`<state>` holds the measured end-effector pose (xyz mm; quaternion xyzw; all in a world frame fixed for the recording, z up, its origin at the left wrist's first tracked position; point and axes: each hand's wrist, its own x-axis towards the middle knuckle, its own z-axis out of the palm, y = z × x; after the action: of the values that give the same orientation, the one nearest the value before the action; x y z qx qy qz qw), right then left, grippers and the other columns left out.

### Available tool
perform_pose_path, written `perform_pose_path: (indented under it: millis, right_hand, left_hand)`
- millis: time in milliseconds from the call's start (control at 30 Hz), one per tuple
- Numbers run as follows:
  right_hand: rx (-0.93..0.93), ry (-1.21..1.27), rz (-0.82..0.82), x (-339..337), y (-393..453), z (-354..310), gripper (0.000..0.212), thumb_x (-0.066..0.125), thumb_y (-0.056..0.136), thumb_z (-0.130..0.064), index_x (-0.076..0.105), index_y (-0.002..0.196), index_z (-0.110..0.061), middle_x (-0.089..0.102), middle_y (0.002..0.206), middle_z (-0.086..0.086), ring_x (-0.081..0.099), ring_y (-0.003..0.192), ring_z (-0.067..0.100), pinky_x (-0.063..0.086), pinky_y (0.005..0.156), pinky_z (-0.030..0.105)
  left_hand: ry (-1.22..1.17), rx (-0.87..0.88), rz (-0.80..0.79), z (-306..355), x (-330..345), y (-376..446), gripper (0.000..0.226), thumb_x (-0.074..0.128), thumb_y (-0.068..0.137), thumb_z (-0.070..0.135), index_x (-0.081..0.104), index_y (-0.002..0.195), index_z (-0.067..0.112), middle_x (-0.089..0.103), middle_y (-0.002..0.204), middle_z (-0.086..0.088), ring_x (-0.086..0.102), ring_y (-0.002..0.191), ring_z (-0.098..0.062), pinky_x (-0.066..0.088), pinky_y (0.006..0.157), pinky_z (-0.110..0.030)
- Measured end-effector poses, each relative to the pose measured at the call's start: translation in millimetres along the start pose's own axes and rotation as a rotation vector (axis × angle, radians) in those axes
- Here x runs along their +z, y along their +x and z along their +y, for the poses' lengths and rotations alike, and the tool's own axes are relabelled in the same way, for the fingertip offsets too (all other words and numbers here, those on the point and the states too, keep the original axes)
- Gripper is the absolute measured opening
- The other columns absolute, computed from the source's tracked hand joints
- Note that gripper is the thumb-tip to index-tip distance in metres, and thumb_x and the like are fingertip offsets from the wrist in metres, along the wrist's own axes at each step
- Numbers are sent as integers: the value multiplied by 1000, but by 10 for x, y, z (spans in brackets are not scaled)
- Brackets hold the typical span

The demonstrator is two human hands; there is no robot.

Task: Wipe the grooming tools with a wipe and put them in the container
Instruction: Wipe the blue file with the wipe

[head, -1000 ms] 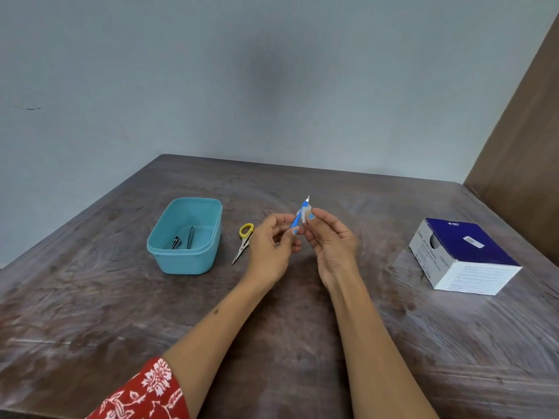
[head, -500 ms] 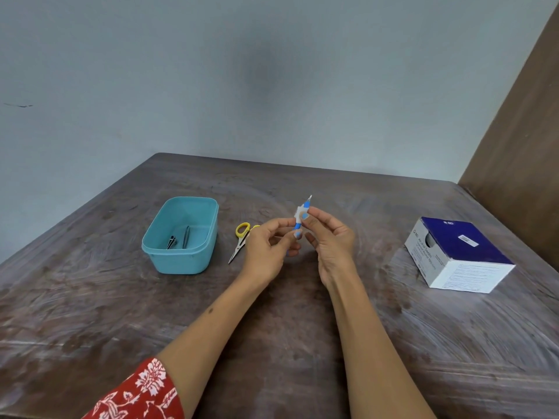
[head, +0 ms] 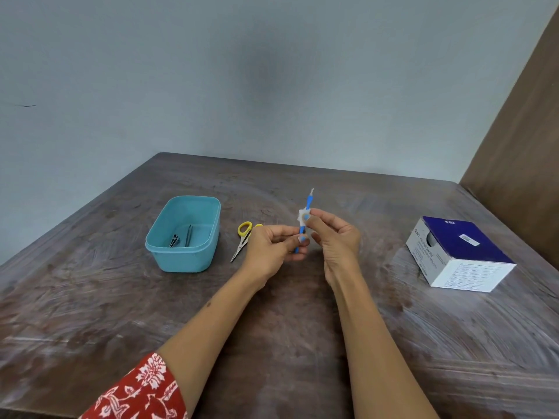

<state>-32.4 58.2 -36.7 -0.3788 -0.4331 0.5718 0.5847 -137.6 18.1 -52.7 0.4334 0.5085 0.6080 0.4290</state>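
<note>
My left hand grips the lower end of a thin blue grooming tool, held upright above the table. My right hand pinches a small white wipe around the tool's middle. The tool's metal tip sticks up above the wipe. A teal plastic container stands to the left with two metal tools lying inside. Small scissors with yellow handles lie on the table between the container and my left hand.
A blue and white box of wipes sits at the right on the brown wooden table. A brown panel rises at the far right, and a grey wall stands behind the table.
The wipe in my right hand has slid down the blue tool, so more of the upper shaft shows. Both hands stay in about the same place.
</note>
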Motion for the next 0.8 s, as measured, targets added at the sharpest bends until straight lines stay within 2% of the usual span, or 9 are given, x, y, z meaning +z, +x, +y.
perform_pose_path:
  millis: [133, 300, 433, 567, 700, 800]
  right_hand:
    - [-9, 21, 30, -17, 18, -23, 11, 74, 74, -3, 71, 81, -11, 72, 68, -8, 65, 65, 0, 50, 63, 13]
    - [-3, -89, -40, -3, -22, -2, 13, 72, 75, 3, 71, 87, 0, 71, 65, -6, 63, 59, -2, 48, 57, 10]
    - [-49, -23, -17, -5, -14, -42, 11, 71, 75, 3, 70, 81, -5, 70, 61, -9, 62, 57, -2, 48, 57, 11]
    - [-6, -96, -77, -23, -26, -8, 12, 71, 75, 2, 71, 77, -10, 72, 64, -5, 64, 60, 1, 49, 62, 14]
    - [-35, -20, -60, -12, -29, -52, 12, 72, 74, 3, 70, 79, -8, 72, 66, -7, 65, 61, 0, 50, 59, 12]
    - [-9, -14, -65, -32, -13, -41, 12, 73, 74, -1, 70, 77, -12, 73, 71, -5, 67, 68, 3, 51, 66, 17]
  left_hand:
    - [46, -9, -32, -2, 0, -15, 12, 67, 80, 2, 70, 92, 5, 71, 74, -9, 69, 67, -16, 60, 68, -33]
    - [-28, -21, 20, 19, -10, -2, 15, 66, 80, -1, 67, 95, -3, 70, 65, -1, 68, 60, -11, 59, 64, -29]
    - [-12, -9, -15, 19, 6, -21, 11, 67, 79, 0, 70, 87, 7, 71, 68, -3, 69, 63, -14, 60, 67, -33]
    - [-43, 4, 16, 9, 1, -11, 10, 66, 79, -2, 69, 88, 2, 70, 65, -4, 67, 61, -13, 60, 66, -31]
    - [-20, 7, -10, 8, -5, -19, 11, 67, 79, 0, 69, 87, 7, 72, 70, -4, 70, 66, -16, 60, 66, -33]
    - [14, 12, -13, -14, -2, -27, 13, 68, 79, 1, 69, 90, 6, 72, 73, -6, 70, 69, -18, 60, 67, -34]
